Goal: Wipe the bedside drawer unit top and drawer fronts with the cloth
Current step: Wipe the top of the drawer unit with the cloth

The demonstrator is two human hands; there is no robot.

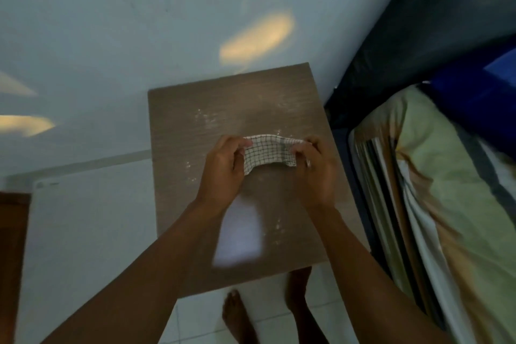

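Items I am seeing off-task:

1. Pale blue wall [111,22], filling the far and left of the scene; warm patches of light [257,36] are lying across it.
2. White tiled floor [83,232], running along the near left.
3. Brown wooden panel [11,246], showing at the left edge; I cannot tell what it belongs to.
4. Bed [446,204], sitting to the right, wearing a striped sheet of green, tan and white.
5. Dark blue fabric [474,109], lying at the bed's far end.
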